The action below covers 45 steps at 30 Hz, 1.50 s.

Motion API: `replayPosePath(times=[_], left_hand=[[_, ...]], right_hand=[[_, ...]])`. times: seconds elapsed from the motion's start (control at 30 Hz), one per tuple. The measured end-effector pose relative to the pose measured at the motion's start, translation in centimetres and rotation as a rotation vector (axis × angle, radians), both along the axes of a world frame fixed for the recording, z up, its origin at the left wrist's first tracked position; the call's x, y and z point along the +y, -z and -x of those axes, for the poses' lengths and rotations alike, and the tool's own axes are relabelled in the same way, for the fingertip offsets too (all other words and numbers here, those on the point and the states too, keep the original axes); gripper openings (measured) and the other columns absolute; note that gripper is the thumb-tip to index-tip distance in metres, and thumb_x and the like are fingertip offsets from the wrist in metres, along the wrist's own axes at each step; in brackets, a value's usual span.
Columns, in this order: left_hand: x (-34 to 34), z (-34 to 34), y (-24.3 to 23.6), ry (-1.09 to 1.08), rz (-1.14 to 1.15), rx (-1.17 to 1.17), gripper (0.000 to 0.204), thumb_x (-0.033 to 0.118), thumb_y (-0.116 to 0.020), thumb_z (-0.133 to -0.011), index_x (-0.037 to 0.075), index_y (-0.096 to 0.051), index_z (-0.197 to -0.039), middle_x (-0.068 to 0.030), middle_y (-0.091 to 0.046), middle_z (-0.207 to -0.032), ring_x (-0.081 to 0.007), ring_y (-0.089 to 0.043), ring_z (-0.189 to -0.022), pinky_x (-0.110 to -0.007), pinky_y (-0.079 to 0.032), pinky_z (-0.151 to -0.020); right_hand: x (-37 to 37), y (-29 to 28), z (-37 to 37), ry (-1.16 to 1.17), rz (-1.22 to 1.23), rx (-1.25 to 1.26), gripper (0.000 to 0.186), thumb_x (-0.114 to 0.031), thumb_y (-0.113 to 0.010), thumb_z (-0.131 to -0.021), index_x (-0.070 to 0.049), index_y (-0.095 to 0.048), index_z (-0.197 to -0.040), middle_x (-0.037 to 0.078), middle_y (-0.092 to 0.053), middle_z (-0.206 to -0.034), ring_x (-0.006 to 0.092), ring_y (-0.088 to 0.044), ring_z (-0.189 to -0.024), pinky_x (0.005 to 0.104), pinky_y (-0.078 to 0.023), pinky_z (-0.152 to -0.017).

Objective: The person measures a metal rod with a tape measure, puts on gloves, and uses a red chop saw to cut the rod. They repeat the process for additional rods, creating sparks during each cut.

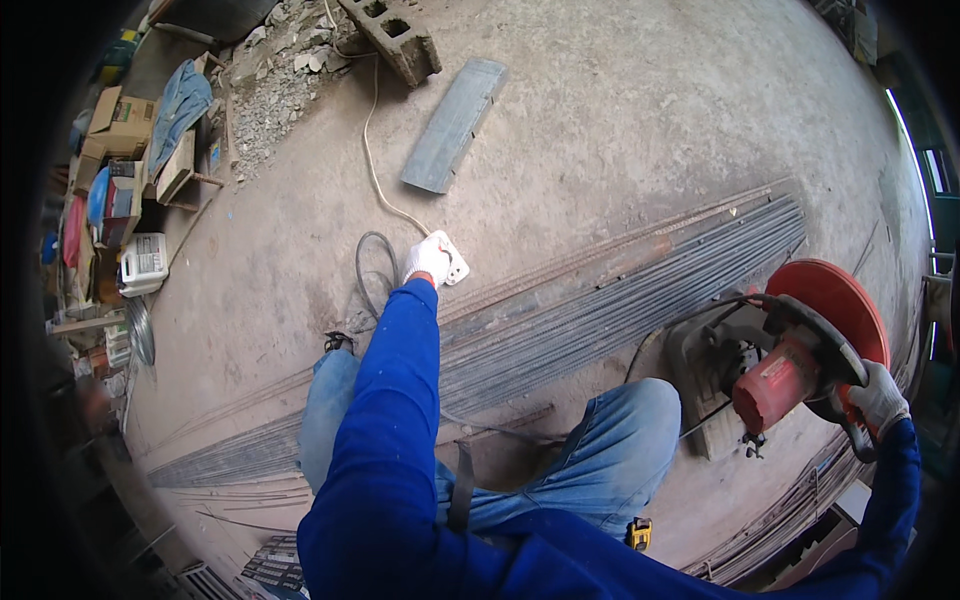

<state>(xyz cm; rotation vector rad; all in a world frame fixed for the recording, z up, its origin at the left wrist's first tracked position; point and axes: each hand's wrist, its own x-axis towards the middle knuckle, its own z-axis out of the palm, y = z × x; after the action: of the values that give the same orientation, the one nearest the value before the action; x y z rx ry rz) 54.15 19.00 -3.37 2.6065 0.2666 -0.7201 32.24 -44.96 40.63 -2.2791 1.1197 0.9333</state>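
Observation:
My left hand (428,259), in a white glove, is closed at the near-left end of a white extension socket (458,268) low over the floor. A pale cord (372,150) runs from the socket's far end. Beside the hand loops a dark cable (362,262); whether its plug is under my fingers is hidden. At the far right my gloved right hand (880,400) wraps round the handle of a red cut-off saw (775,385). The saw has a large round red guard (835,300) and stands on a grey base (705,370).
A long bundle of steel rebar (640,300) crosses the floor before my knees. Beyond it lie a grey metal channel (455,125), a concrete block (395,40) and rubble (275,90). Boxes (125,125) and a white jug (145,262) line the left. A yellow tape measure (640,533) is near my leg.

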Motion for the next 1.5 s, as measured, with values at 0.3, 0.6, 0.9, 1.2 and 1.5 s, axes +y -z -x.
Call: replayPosePath(times=[0.3,0.6,0.9,1.2,1.5], left_hand=[[1.4,0.1,2.9,0.073,-0.053,-0.045,0.033,0.021,-0.062,-0.087,0.008,-0.066,-0.117,-0.0215,-0.071,-0.106,-0.0385,-0.067,-0.102,-0.045,-0.055,-0.084],[3.1,-0.8,6.1,0.246,-0.196,-0.162,0.041,0.008,-0.060,-0.088,0.008,-0.064,-0.129,-0.0136,-0.073,-0.105,-0.0253,-0.072,-0.091,-0.039,-0.058,-0.070],[0.7,-1.2,3.8,0.047,-0.040,0.007,0.029,0.006,-0.066,-0.086,0.002,-0.068,-0.115,-0.0155,-0.074,-0.096,-0.0242,-0.073,-0.073,-0.038,-0.057,-0.058],[-3.0,-3.8,-3.9,0.419,-0.466,0.167,0.070,0.059,-0.064,-0.084,0.001,-0.067,-0.123,-0.0239,-0.067,-0.123,-0.0386,-0.066,-0.115,-0.044,-0.051,-0.099],[-6.1,-20.6,-19.3,0.576,-0.495,-0.179,0.060,0.053,-0.062,-0.090,-0.002,-0.067,-0.111,-0.0269,-0.070,-0.112,-0.0422,-0.066,-0.109,-0.044,-0.052,-0.093]], right_hand=[[0.0,-0.2,-0.4,0.000,-0.138,-0.050,0.027,-0.004,-0.065,-0.077,0.001,-0.062,-0.103,0.009,-0.063,-0.070,0.0177,-0.062,-0.058,0.0347,-0.051,-0.053],[-0.7,-1.7,2.3,-0.086,-0.027,0.063,0.021,-0.011,-0.066,-0.085,0.000,-0.064,-0.103,0.007,-0.065,-0.072,0.0141,-0.060,-0.052,0.0298,-0.048,-0.048],[-2.0,-0.2,6.0,-0.035,-0.020,-0.001,0.027,-0.013,-0.068,-0.084,0.000,-0.066,-0.108,0.006,-0.066,-0.076,0.0137,-0.063,-0.060,0.0296,-0.053,-0.055],[-3.5,1.2,9.2,0.075,-0.042,-0.111,0.031,-0.008,-0.065,-0.082,0.000,-0.065,-0.111,0.007,-0.068,-0.081,0.0137,-0.066,-0.066,0.0294,-0.055,-0.060],[-6.7,3.5,11.2,-0.146,0.022,-0.144,0.035,-0.018,-0.069,-0.076,0.001,-0.067,-0.105,0.014,-0.069,-0.084,0.0261,-0.068,-0.080,0.0390,-0.053,-0.078]])
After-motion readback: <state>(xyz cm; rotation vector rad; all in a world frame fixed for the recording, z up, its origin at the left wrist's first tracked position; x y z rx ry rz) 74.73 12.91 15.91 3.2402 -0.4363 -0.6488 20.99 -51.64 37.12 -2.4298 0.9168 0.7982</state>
